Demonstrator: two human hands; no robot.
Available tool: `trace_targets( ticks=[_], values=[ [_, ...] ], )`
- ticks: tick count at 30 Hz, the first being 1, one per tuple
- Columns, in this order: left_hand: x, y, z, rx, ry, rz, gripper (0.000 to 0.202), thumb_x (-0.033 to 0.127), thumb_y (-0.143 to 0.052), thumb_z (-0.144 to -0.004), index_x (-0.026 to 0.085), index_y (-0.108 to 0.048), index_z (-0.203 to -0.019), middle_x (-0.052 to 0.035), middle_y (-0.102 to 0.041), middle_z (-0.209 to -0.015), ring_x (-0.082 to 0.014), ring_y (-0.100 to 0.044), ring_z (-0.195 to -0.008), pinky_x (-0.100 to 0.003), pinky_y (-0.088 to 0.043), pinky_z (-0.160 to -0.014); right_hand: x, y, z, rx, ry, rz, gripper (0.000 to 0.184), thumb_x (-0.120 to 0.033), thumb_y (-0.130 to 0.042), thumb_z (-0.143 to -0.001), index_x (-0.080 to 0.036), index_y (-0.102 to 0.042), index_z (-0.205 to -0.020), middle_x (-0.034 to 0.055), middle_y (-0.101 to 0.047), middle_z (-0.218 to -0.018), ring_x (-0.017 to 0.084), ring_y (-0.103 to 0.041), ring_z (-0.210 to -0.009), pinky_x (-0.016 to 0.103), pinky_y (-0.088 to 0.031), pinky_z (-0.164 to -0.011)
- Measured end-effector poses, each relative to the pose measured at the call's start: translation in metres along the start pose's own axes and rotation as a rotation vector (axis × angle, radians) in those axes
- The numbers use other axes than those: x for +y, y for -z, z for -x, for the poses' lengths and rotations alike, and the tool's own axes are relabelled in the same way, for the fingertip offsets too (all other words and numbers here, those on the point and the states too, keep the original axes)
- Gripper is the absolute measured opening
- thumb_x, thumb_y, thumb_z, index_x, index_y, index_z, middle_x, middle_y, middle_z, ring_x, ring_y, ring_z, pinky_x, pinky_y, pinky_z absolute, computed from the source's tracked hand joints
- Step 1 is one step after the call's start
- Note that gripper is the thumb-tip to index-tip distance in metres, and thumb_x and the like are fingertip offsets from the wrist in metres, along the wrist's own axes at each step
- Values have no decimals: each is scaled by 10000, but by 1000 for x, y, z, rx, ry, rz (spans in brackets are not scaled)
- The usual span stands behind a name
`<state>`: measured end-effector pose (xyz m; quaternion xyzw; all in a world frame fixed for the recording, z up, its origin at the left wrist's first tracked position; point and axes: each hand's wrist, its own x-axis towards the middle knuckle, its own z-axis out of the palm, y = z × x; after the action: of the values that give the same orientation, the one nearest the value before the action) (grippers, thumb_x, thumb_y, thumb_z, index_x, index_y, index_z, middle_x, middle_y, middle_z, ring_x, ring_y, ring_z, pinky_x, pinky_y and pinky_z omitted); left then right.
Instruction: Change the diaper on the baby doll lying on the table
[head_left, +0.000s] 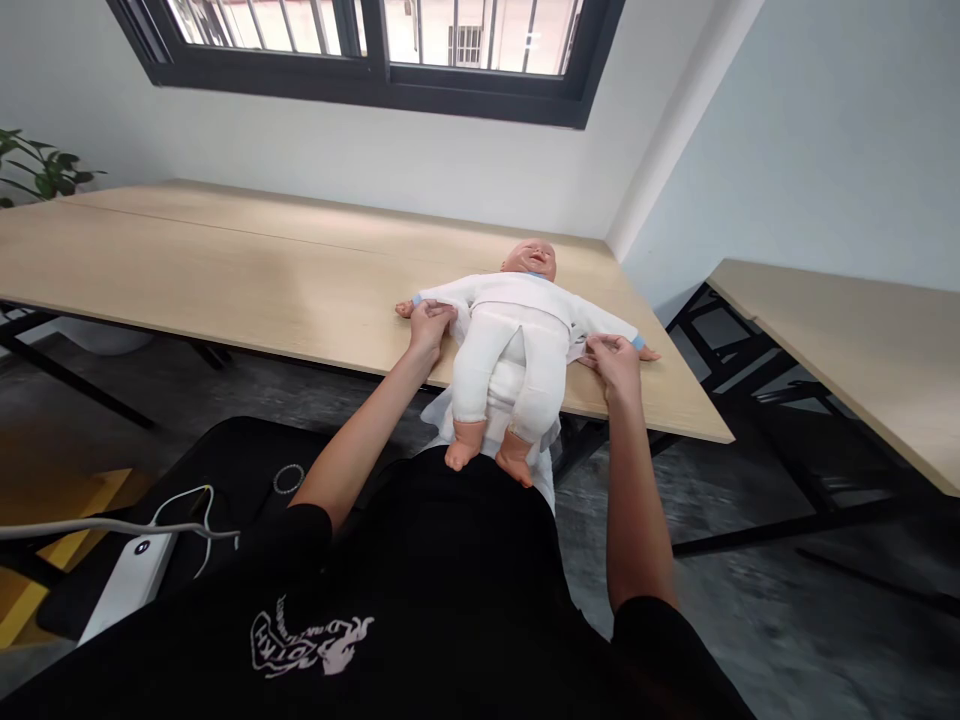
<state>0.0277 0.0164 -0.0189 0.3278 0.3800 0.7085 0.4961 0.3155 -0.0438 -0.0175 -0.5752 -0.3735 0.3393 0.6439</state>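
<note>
A baby doll point(517, 310) in a white top and white leggings lies on its back at the table's front edge, head away from me and arms spread. Its bare feet hang over the edge towards my body. Beneath its hips and between its legs is a white diaper point(506, 380), the front part of which droops past the edge. My left hand point(431, 325) pinches the diaper's side beside the doll's hip, close to one doll hand. On the other side, my right hand point(615, 365) pinches the diaper's opposite side, near the doll's other cuff. The fingertips partly hide the pinched material.
The wooden table point(225, 265) stretches left below a window point(375, 75). Another table point(847, 330) stands to the right across a gap. A black chair point(240, 450) at lower left bears a white power bank point(135, 580), a cable and a bracelet point(289, 479).
</note>
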Motion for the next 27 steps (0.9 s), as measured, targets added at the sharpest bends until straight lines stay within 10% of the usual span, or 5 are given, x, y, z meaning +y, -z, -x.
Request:
trace_targets(
  ticks=[6,13,16,27],
  values=[
    [10,21,-4,-216,-307,-664,197,62,-686,-631,189,-622,-767,-9,-570,-702,-192,-545,-731,-343,-470,-823,7,5,-4,27,158,358,296,-340,-730,-763,-192,-527,-920,50,-671,-833,200,-646,-698,401,-572,-797],
    [24,22,9,-562,-677,-1245,143,136,-556,-828,180,-688,-793,-174,-638,-1094,-357,-486,-1206,-507,-369,-1085,0,-4,8,-11,430,821,388,-307,-671,-772,-152,-639,-1127,152,-642,-1117,311,-568,-1116,466,-426,-1046],
    [26,18,15,-766,-616,-1037,160,203,-542,-864,201,-700,-890,-153,-674,-1146,-311,-549,-1193,-430,-417,-1075,0,-5,12,22,490,929,396,-279,-604,-789,-153,-698,-1152,163,-612,-1131,331,-510,-1160,470,-391,-1064],
    [29,23,29,-678,-314,-1003,103,174,-707,-733,227,-694,-820,-117,-686,-1133,-298,-639,-1062,-343,-481,-979,-4,-4,20,96,368,971,302,-270,-559,-863,-140,-731,-1074,181,-624,-1088,332,-522,-1138,476,-392,-1062]
  ],
)
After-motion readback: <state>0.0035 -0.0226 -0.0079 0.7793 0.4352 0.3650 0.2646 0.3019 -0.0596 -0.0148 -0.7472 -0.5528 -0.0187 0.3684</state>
